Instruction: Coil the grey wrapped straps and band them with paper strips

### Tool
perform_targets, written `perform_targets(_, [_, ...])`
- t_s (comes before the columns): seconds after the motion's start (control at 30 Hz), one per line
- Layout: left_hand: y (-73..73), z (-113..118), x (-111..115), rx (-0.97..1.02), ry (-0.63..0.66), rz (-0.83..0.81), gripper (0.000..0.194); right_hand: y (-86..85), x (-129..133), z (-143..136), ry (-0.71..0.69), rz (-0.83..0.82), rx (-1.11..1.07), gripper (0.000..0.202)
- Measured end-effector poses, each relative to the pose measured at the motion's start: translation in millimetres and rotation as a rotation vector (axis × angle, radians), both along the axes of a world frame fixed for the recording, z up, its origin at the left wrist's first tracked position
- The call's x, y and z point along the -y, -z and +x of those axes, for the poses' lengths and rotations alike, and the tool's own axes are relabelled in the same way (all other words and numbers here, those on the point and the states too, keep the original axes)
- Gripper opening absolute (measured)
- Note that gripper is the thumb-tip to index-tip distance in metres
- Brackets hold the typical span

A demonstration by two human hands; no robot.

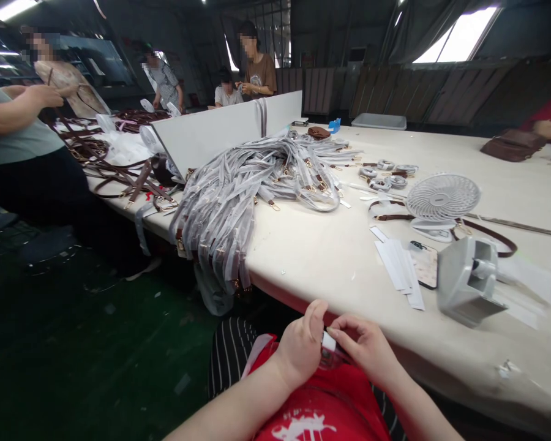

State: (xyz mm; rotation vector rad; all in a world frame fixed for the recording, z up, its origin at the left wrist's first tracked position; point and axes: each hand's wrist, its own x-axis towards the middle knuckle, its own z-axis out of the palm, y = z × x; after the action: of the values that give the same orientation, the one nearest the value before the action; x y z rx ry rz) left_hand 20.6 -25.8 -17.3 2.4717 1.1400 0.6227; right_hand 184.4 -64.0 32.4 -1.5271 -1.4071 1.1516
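Observation:
Low over my lap, at the table's front edge, my left hand (303,342) is closed around a small bundle with a white band (329,342) on it. My fingers partly hide the bundle, so its exact kind is unclear. My right hand (365,344) pinches at the bundle's other side, thumb and index finger together by the white band. Beyond my hands, a large heap of wrapped straps with metal clasps (229,202) hangs over the table edge. Several rolled-up straps (397,181) lie farther back on the table (312,245).
On the right stand a grey tape dispenser (463,282) and a white fan (443,196). White paper strips (397,266), a phone (427,266) and a brown strap (493,237) lie nearby. A white partition (220,131) crosses the table. Several people work around it.

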Motion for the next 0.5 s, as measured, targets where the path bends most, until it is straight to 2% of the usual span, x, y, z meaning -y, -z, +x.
perform_targets(0.1, [-4.9, -2, -16, -0.001, -0.111, -0.262, 0.065, -19.5, 7, 10, -0.249, 0.185, -0.116, 0.05])
perform_targets(0.13, [-6.9, -5, -23, 0.029, -0.142, -0.336, 0.069, -24.0, 8, 17, -0.282, 0.245, -0.167, 0.053])
perform_targets(0.17, [-8.7, -8, -30, 0.079, -0.168, -0.396, 0.07, -26.8, 8, 24, -0.261, 0.299, -0.19, 0.054])
perform_targets(0.23, [-12.0, -15, -42, 0.206, -0.217, -0.483, 0.068, -25.9, 4, 38, -0.088, 0.374, -0.149, 0.048])
perform_targets(0.3, [-15.1, -20, -52, 0.303, -0.257, -0.543, 0.066, -18.0, -6, 49, 0.072, 0.359, -0.064, 0.043])
perform_targets(0.33, [-16.8, -22, -56, 0.327, -0.272, -0.562, 0.067, -12.7, -12, 52, 0.106, 0.326, -0.039, 0.042])
perform_targets(0.4, [-20.2, -23, -61, 0.333, -0.291, -0.571, 0.069, -2.7, -24, 51, 0.081, 0.227, -0.035, 0.044])
perform_targets(0.5, [-25.0, -19, -61, 0.287, -0.3, -0.534, 0.07, 1.6, -35, 33, -0.053, 0.077, -0.076, 0.044])
